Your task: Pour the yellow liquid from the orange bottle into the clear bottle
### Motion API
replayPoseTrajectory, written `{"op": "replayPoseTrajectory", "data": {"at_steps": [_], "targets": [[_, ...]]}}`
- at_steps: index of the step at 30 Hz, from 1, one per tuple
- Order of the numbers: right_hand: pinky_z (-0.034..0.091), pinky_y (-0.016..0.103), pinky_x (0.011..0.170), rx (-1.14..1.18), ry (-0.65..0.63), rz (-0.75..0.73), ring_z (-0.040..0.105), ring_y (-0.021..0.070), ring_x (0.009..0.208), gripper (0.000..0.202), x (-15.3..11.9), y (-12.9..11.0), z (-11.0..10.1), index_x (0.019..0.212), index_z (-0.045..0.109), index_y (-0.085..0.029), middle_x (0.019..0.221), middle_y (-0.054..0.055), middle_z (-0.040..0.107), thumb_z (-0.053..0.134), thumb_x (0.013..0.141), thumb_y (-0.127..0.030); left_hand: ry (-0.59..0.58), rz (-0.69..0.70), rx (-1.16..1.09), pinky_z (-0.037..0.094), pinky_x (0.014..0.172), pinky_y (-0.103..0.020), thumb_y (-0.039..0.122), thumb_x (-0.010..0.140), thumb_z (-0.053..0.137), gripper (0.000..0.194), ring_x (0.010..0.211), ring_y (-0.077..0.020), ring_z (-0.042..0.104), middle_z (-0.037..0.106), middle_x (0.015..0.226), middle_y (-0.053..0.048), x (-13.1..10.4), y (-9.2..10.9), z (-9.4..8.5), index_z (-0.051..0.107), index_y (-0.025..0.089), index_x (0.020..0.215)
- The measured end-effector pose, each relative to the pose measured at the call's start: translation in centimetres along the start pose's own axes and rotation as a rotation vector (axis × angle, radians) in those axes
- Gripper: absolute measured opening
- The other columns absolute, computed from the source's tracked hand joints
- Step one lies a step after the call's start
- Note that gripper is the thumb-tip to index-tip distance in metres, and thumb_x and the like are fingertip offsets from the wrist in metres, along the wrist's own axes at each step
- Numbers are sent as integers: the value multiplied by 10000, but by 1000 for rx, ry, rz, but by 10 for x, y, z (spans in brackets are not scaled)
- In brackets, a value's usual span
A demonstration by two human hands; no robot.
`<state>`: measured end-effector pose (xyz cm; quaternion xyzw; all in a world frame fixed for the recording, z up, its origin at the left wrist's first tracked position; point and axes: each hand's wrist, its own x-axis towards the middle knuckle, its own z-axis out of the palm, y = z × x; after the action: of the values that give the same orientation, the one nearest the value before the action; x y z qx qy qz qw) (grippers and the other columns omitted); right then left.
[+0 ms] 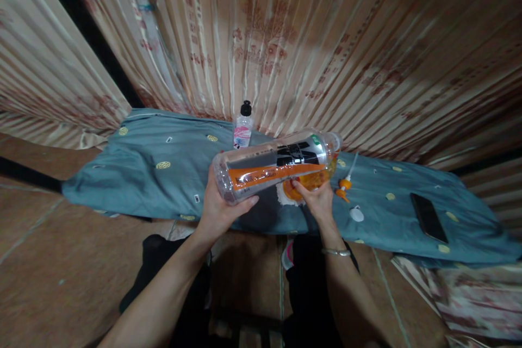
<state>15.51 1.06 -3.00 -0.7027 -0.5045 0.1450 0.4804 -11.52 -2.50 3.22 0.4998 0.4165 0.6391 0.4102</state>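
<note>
A large clear plastic bottle (269,166) with a silver, black and orange label lies nearly level in the air, its neck end to the right. My left hand (220,204) is wrapped round its base end. Below and behind its neck is a bottle of orange liquid (316,178), partly hidden. My right hand (320,198) grips this orange bottle from the near right side. Whether the two mouths touch, I cannot tell. Under the orange bottle shows the edge of a white cloth or paper (289,199).
An orange pump head (345,186) with its tube and a white round cap (356,213) lie to the right. Farther right is a black phone (428,217). A small bottle with a black cap (243,128) stands behind, near the curtain (265,38). Everything rests on a blue-green cloth (142,174).
</note>
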Motion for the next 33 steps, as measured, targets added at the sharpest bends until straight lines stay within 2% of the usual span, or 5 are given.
{"op": "replayPoseTrajectory", "data": {"at_steps": [6, 11, 16, 25, 33], "targets": [[577, 558, 970, 3, 11, -26, 746, 389, 1047, 810, 0, 3, 1, 1142, 664, -164, 1134, 198, 778, 835, 592, -734, 8, -8, -21, 538, 1148, -623, 515, 549, 981, 981, 1309, -416, 679, 702, 1375, -182, 0, 0, 0, 568, 200, 1382], [556, 605, 1006, 36, -10, 4, 733, 421, 1097, 820, -1, -1, 0, 1144, 651, -160, 1172, 221, 763, 820, 584, -735, -7, -36, -26, 518, 1176, -604, 431, 555, 987, 1083, 1320, -395, 678, 682, 1414, -171, -1, 8, -1, 485, 215, 1490], [568, 574, 991, 29, 12, -13, 736, 402, 1076, 815, -2, -1, 0, 1142, 657, -158, 1144, 207, 773, 825, 583, -728, -41, -33, -37, 518, 1177, -592, 392, 598, 969, 1084, 1317, -372, 677, 664, 1439, -148, -1, 15, -1, 445, 255, 1537], [562, 575, 989, 15, 5, 7, 736, 407, 1071, 820, -2, -6, -2, 1132, 658, -155, 1144, 210, 770, 817, 578, -739, -34, 26, 13, 526, 1172, -582, 424, 591, 970, 1077, 1308, -368, 670, 640, 1435, -154, -1, 13, -2, 439, 263, 1514], [577, 523, 979, 15, -2, -19, 739, 391, 1085, 771, -2, 2, -1, 1129, 664, -159, 1135, 201, 777, 843, 610, -700, -10, 35, 25, 522, 1175, -568, 448, 574, 975, 1071, 1294, -363, 673, 640, 1427, -157, -2, 10, -1, 455, 245, 1489]]}}
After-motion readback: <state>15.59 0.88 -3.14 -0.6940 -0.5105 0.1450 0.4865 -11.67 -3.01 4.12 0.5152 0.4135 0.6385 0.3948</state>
